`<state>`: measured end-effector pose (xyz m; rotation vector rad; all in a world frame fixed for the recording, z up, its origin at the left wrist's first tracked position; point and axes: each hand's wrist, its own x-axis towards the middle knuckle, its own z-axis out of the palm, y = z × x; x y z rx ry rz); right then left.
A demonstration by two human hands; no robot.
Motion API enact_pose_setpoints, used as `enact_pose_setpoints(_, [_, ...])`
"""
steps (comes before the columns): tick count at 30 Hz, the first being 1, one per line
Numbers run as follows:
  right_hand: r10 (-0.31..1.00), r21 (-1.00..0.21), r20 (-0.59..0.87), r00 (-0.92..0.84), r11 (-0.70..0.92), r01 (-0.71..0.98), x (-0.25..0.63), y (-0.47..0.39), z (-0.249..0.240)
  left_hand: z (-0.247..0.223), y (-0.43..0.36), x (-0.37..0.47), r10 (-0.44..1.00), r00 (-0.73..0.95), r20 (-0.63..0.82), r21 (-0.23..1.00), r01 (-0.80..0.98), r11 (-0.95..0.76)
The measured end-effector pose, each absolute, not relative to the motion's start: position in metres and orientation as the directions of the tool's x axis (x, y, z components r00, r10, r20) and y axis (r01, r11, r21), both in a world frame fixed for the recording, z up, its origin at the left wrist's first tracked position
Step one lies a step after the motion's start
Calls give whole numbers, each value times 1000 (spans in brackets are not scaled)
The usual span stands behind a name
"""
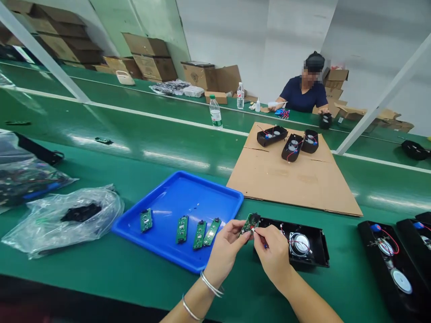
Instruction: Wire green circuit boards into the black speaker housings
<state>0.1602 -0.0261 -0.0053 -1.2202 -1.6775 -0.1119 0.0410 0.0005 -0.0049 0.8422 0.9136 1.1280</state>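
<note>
Pinched between the thumb and fingers of my left hand [226, 244] is a green circuit board [249, 223], held tilted above the table. My right hand [274, 251] has its thumb and forefinger closed on a small wire plug [252, 229] with a bit of red at it, right against the board; whether it is seated I cannot tell. Under and beyond my right hand lies an open black speaker housing [316, 237], with a round silver speaker [299, 243] and red wire inside. My right hand hides its near left part.
A blue tray [134, 244] with several circuit boards [182, 229] lies to the left, beside a plastic bag [77, 215]. More speaker housings [384, 255] stand at right. Ahead, a cardboard sheet [286, 179] bears three housings. A person [303, 92] sits across the conveyor, holding a black part.
</note>
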Motion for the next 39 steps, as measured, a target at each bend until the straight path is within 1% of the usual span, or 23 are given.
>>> enact_pose_setpoints(2, [651, -433, 758, 24, 476, 766, 161, -27, -6, -8, -5, 43, 974, 163, -159, 911, -355, 208])
enact_pose_setpoints(6, [686, -480, 727, 34, 472, 740, 164, -29, -4, -11, -9, 41, 978, 126, -166, 916, -349, 200])
enact_pose_setpoints(8, [693, -479, 721, 16, 482, 733, 165, -30, -3, -13, -10, 39, 983, 96, -159, 926, -330, 182])
enact_pose_setpoints(13, [654, -333, 748, -114, 518, 788, 170, -32, -5, -13, -14, 34, 986, 127, -110, 952, -271, 142])
enact_pose_setpoints(15, [656, -300, 740, -151, 523, 798, 171, -33, -5, -12, -15, 33, 987, 127, -96, 960, -251, 126])
enact_pose_setpoints(20, [652, -272, 734, -190, 538, 798, 174, -33, -3, -16, -20, 35, 989, 129, -75, 962, -251, 106])
enact_pose_setpoints(26, [600, -246, 769, -222, 598, 763, 179, -33, -1, -26, -25, 37, 990, 121, -67, 955, -280, 99])
enact_pose_setpoints(30, [580, -206, 769, -268, 621, 756, 185, -33, -2, -19, -27, 38, 993, 115, -24, 971, -232, 50])
enact_pose_setpoints(34, [606, -219, 739, -293, 628, 747, 188, -31, -5, -13, -28, 38, 995, 97, -7, 989, -143, 21])
enact_pose_setpoints(39, [622, -286, 737, -263, 640, 713, 188, -31, -6, -14, -28, 39, 992, 97, -80, 981, -171, 96])
